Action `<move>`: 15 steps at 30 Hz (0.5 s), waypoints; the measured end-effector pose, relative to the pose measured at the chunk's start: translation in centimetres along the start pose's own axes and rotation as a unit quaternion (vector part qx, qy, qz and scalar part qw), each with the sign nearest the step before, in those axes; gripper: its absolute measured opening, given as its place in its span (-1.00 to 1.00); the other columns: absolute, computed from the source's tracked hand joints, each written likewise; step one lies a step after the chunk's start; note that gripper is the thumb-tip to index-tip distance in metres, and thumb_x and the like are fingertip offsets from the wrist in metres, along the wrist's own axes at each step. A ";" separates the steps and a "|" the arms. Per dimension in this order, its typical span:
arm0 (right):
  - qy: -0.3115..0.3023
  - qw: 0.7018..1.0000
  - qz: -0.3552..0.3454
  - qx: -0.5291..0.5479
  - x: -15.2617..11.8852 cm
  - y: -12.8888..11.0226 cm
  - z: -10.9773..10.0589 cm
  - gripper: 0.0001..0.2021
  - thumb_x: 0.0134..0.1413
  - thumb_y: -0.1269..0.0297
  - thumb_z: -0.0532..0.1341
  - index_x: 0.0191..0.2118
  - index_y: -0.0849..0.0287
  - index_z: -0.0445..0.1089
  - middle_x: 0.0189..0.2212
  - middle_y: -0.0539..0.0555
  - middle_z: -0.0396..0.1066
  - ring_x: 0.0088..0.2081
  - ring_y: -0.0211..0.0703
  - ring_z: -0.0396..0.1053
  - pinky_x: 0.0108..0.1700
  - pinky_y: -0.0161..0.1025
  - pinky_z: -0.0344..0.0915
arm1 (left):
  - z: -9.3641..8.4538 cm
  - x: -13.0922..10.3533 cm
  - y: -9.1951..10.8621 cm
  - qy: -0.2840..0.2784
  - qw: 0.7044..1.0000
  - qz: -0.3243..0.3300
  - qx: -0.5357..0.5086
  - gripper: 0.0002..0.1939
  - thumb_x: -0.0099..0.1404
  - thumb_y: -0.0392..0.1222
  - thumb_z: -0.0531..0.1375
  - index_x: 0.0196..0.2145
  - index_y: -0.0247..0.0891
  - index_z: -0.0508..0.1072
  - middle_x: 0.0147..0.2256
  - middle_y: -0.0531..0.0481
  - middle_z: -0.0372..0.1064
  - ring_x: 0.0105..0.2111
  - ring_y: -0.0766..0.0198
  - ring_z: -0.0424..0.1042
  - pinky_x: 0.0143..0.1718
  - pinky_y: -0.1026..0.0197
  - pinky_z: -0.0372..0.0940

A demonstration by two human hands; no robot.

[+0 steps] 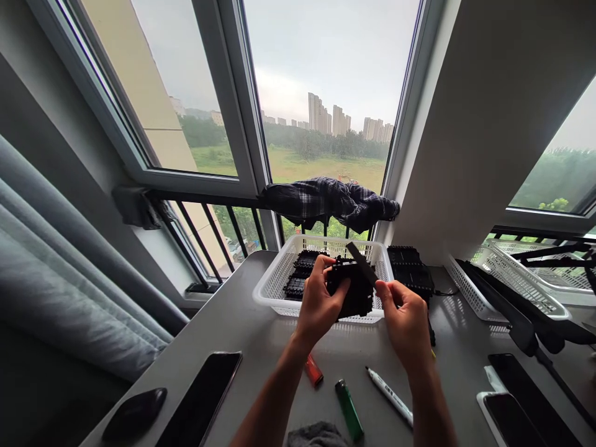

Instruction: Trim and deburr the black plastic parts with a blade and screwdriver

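Observation:
My left hand [320, 301] is closed around a flat black plastic piece [356, 298] with toothed edges, thumb on its face. In my right hand [406, 315], a pinch of thumb and forefinger grips the lower end of a thin dark flat strip [359, 259]. That strip slants up and to the left across the top of the black piece; whether they touch I cannot tell. Behind and below both hands stands a white plastic basket [267, 292], where more black toothed pieces [302, 273] lie.
More black pieces [410, 267] lie right of the basket. On the table near me are a red lighter [313, 371], a green lighter [349, 410], a white marker [388, 395], a phone [202, 397] and a mouse [135, 413]. White baskets [521, 285] stand at right.

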State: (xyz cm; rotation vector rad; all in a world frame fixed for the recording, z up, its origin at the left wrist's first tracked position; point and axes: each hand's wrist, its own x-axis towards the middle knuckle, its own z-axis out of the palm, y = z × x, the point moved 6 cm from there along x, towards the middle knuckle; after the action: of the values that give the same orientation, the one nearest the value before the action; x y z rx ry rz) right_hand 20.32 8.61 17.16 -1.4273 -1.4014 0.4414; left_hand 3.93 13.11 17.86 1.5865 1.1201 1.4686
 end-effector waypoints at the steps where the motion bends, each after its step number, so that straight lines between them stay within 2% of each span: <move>1: -0.014 1.000 -0.006 0.003 0.0 -0.1 0.3 -0.54 0.22 -0.10 0.07 -0.50 0.18 0.33 -0.62 -0.06 0.25 -0.53 -0.29 0.12 -0.46 -0.36 0.04 | 0.0 0.0 0.0 0.000 1.000 0.000 -0.002 -0.75 0.16 -0.28 0.21 -0.24 -0.17 0.21 -0.44 0.13 0.42 -0.44 0.30 0.46 -0.41 0.34 0.31; 4: -0.023 1.000 -0.011 -0.001 0.0 0.0 0.7 -0.54 0.23 -0.10 0.07 -0.49 0.19 0.35 -0.61 -0.05 0.27 -0.53 -0.29 0.14 -0.44 -0.36 0.06 | -0.1 0.0 0.1 0.006 1.000 -0.003 -0.005 -0.75 0.15 -0.27 0.21 -0.23 -0.18 0.22 -0.44 0.13 0.42 -0.44 0.30 0.47 -0.41 0.33 0.32; 9: 0.041 0.999 0.019 -0.025 0.2 0.6 -0.6 -0.53 0.22 -0.11 0.07 -0.47 0.18 0.37 -0.61 -0.04 0.27 -0.53 -0.27 0.14 -0.44 -0.33 0.05 | -0.1 0.0 0.0 0.013 1.000 -0.015 -0.009 -0.74 0.16 -0.26 0.20 -0.22 -0.17 0.21 -0.41 0.11 0.44 -0.44 0.28 0.49 -0.42 0.32 0.34; 15: -0.036 0.999 -0.014 0.015 0.0 0.0 1.0 -0.53 0.22 -0.12 0.08 -0.50 0.18 0.34 -0.61 -0.05 0.25 -0.52 -0.27 0.13 -0.44 -0.34 0.06 | -0.1 0.0 0.1 0.008 1.000 0.000 0.012 -0.77 0.16 -0.26 0.21 -0.25 -0.18 0.23 -0.42 0.10 0.45 -0.44 0.28 0.48 -0.42 0.32 0.32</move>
State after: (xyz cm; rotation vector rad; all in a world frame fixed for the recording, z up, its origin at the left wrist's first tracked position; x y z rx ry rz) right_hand 19.52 9.03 16.78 -1.3778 -1.4645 0.4984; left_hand 3.86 13.03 17.97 1.5942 1.1515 1.4744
